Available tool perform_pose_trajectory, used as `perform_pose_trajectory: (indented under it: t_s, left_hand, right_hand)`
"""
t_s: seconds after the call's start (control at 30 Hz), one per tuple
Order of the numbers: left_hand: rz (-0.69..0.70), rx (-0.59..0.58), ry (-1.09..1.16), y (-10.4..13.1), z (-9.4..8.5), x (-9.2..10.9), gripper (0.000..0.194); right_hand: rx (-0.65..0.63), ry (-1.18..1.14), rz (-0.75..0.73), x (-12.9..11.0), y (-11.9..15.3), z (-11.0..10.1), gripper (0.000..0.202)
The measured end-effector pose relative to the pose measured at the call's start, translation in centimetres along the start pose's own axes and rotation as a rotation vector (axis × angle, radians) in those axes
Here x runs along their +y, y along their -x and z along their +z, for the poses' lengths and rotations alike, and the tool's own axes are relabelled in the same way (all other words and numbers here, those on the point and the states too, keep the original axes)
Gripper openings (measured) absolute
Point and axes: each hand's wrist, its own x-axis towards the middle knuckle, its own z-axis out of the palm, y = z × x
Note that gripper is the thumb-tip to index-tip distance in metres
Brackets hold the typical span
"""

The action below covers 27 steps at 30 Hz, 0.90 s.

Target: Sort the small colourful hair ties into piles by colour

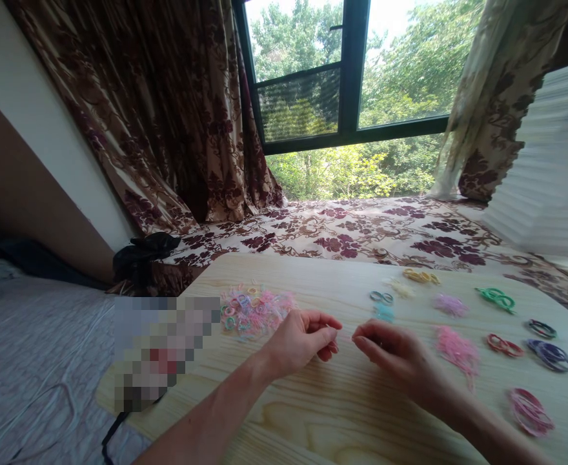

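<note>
The fingers [331, 334] of the person's left hand [306, 339] curl inward with the thumb laid along the forefinger, and those of the right hand [388, 349] bend the same way, facing them across a small gap; whether either pinches a small band cannot be told. Both hands are above the pale wooden worktop [313, 420]. Just beyond the left hand lies a loose mixed heap of small coloured bands [255, 311], mostly pink. Past the right hand sit a little cluster of turquoise bands [384, 312] and, touching or nearly so, some grey-blue rings [381, 297]. Farther right are cream bands [401, 288], yellow rings [422, 277], lilac bands [450, 305], a pink tangle [457, 349] and green rings [499, 298]. Toward the right edge lie red rings [504, 345], a dark ring [542, 329], purple-blue rings [551, 356] and, nearest the right forearm, deep-pink rings [530, 412]. A pixelated patch hides something on the worktop's left side. Beyond are a bed [32, 349], a flower-patterned cloth [342, 226], curtains [219, 116] and a window [349, 77] onto trees.
</note>
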Motion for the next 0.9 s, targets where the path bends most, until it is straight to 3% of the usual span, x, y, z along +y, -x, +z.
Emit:
perform_pose_trajectory:
  t_s: [0.63,0.9]
  left_hand:
    - [-0.021,-0.036,0.052,-0.1,0.3,-0.3,0.027]
    - [0.185,0.212,-0.439,-0.6,-0.9,-1.3,0.023]
  right_hand:
    - [0.025,0.136,-0.025,0.3,0.0,-1.9,0.029]
    - [0.029,0.252,-0.092,2.1,-0.1,-1.5,0.025]
